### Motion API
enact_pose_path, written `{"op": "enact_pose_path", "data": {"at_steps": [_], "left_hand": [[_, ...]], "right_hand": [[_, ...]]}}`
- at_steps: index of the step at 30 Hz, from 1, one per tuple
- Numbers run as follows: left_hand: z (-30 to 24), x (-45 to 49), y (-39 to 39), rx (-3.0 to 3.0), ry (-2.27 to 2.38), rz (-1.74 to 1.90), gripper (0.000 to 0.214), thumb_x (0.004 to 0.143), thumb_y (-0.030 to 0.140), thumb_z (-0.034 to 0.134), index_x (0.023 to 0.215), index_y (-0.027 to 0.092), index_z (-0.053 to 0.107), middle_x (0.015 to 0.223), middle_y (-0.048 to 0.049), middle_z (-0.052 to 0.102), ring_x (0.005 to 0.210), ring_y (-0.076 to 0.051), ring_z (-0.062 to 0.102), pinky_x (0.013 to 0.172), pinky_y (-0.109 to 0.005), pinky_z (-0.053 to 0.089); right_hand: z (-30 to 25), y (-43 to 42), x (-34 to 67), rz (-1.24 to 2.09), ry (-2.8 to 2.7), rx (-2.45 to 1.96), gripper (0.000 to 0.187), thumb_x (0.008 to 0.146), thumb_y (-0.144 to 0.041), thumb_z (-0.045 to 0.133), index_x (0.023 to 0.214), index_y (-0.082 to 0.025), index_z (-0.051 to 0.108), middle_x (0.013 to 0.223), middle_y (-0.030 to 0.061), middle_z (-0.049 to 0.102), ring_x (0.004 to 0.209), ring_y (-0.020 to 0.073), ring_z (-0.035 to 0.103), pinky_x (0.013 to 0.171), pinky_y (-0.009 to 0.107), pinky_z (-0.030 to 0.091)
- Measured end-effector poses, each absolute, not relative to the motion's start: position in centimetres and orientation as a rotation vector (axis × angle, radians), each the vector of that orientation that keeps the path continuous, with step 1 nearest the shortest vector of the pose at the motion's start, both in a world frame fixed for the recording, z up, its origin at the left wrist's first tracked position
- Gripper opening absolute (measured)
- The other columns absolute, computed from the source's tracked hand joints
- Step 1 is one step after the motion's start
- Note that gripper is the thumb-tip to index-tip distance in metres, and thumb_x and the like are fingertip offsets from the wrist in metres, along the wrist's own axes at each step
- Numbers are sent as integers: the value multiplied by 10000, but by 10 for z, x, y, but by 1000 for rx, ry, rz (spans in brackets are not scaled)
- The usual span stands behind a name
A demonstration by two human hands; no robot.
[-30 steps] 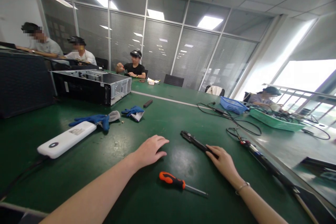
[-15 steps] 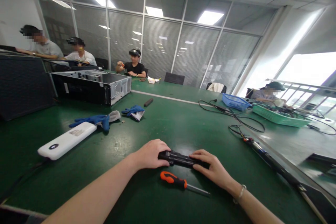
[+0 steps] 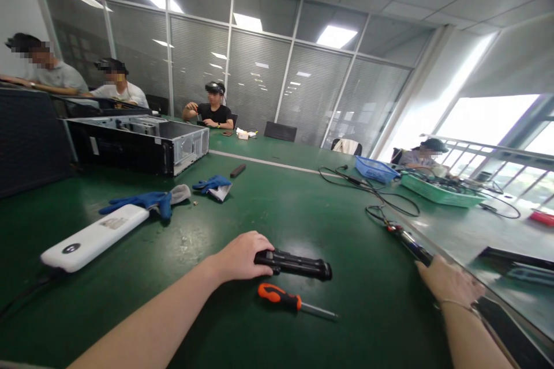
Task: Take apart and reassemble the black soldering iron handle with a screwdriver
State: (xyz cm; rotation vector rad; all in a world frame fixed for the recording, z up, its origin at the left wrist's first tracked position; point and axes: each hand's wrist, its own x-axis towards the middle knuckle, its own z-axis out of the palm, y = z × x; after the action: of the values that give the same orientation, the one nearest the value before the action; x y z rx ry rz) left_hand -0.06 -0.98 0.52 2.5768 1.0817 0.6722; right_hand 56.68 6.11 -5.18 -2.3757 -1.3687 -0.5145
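Note:
My left hand (image 3: 246, 255) is closed around the left end of a black, elongated device (image 3: 298, 264) lying on the green table; its exact kind I cannot make out. Just in front of it lies a screwdriver (image 3: 294, 301) with an orange and black handle, its shaft pointing right. Off to the right, my right hand (image 3: 452, 282) is over a long black rod-like tool (image 3: 413, 245) with a cable at its far end. Its fingers are blurred and partly hidden, so whether they grip the tool does not show.
On the left are a white power-bank-like box (image 3: 97, 236), blue gloves (image 3: 160, 203) and an open computer case (image 3: 125, 147). Blue (image 3: 375, 168) and green baskets (image 3: 441, 189) stand at the right, near loose cables (image 3: 389, 196). Several people sit around the table.
My right hand has let go of the black device and moved right to the long rod-like tool. My left hand keeps its hold. The view has turned slightly right.

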Motion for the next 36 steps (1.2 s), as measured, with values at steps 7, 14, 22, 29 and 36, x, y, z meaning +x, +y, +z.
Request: {"op": "enact_pose_path", "data": {"at_steps": [7, 14, 22, 29, 36], "left_hand": [[9, 0, -11, 2582, 1072, 664, 443, 726, 397, 786, 1101, 184, 686, 1088, -92, 695, 1019, -265, 625, 926, -365, 467], [11, 2, -13, 2585, 1057, 659, 424, 731, 372, 784, 1096, 178, 688, 1084, -93, 701, 1019, -262, 631, 926, -362, 468], [10, 1, -13, 2629, 1054, 654, 415, 748, 396, 764, 1095, 184, 685, 1087, -94, 699, 1017, -266, 636, 914, -360, 478], [16, 4, -18, 2661, 1067, 604, 407, 738, 394, 773, 1067, 164, 701, 1038, -105, 714, 978, -271, 653, 932, -376, 472], [11, 3, -14, 2735, 1020, 776, 470, 742, 331, 792, 1153, 150, 653, 1175, -121, 666, 1118, -284, 586, 1007, -411, 446]], "right_hand": [[-48, 59, 541, -512, -1475, -2398, 404, 817, -393, 446, 1013, -132, 684, 876, 252, 663, 879, 436, 648, 635, 491, 469], [-44, 71, 447, -367, -1910, -1961, 532, 864, -344, 441, 1334, -96, 444, 1046, 185, 671, 973, 347, 629, 821, 458, 493], [-31, 52, 340, 82, -2265, -1359, 655, 842, -293, 528, 1442, -271, 266, 1162, 36, 644, 1115, 244, 598, 1001, 463, 430], [-19, 31, 315, 299, -2250, -1195, 617, 838, -291, 578, 1418, -276, 368, 1174, 39, 648, 1139, 238, 581, 1035, 469, 413], [-3, 15, 311, 155, -2362, -1068, 461, 815, -439, 664, 1228, -249, 588, 1224, 104, 608, 1138, 278, 562, 981, 459, 460]]}}
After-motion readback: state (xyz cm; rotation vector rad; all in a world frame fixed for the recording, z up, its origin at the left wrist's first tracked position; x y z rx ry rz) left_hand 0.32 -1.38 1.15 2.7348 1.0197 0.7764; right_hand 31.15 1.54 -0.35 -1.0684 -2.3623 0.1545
